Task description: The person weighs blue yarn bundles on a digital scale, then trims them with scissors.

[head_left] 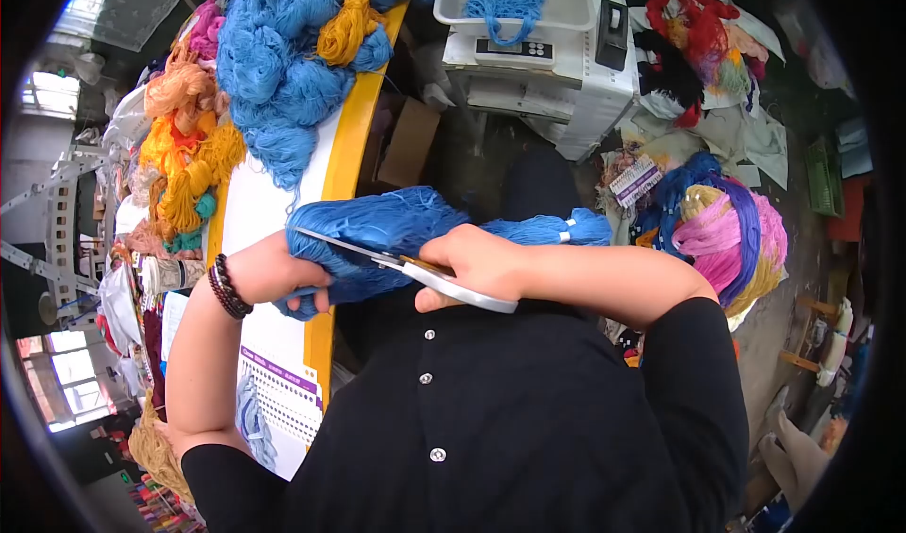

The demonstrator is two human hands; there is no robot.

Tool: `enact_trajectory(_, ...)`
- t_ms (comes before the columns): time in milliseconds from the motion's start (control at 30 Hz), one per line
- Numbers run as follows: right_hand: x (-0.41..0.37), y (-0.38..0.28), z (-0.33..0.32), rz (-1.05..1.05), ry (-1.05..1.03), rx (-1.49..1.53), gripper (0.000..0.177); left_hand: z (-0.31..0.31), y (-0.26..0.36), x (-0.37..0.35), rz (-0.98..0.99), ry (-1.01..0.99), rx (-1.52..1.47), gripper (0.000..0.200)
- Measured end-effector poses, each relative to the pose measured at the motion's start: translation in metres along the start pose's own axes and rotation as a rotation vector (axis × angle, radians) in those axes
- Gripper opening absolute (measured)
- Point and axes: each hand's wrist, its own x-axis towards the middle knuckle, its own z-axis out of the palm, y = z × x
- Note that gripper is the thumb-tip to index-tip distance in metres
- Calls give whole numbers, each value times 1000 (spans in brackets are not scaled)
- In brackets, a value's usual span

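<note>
A skein of blue yarn (392, 214) is held in front of my chest, partly over the table's yellow edge. My left hand (276, 276) is closed around its left end, with strands looped by the fingers. Scissors (464, 291) with a pale handle are in my right hand (477, 257), fingers wrapped at the handle. Their blades point left across the skein towards my left hand; whether they are parted is hard to tell. Beyond my right hand, the skein's narrower end (538, 229) extends right and carries a white band.
Blue yarn (288, 61) is heaped on the white table (250, 203), with orange hanks (179, 179) at left. A scale (510, 51) bears a white tub (576, 9) with blue yarn. Colourful yarn bundles (722, 231) lie right. A punched card (283, 391) lies on the near table.
</note>
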Motion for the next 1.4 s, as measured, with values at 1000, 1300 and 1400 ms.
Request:
enact_trajectory(1000, 18, -6, -1, 220, 46, 472, 56, -21, -53, 8, 290, -11, -553, 38)
enact_trajectory(1300, 50, -9, 6, 168, -320, 823, 72, -72, -100, 13, 615, -338, -1078, 45)
enact_trajectory(1400, 70, -14, 15, 167, -317, 890, 70, -67, -99, 11, 631, -298, -987, 43)
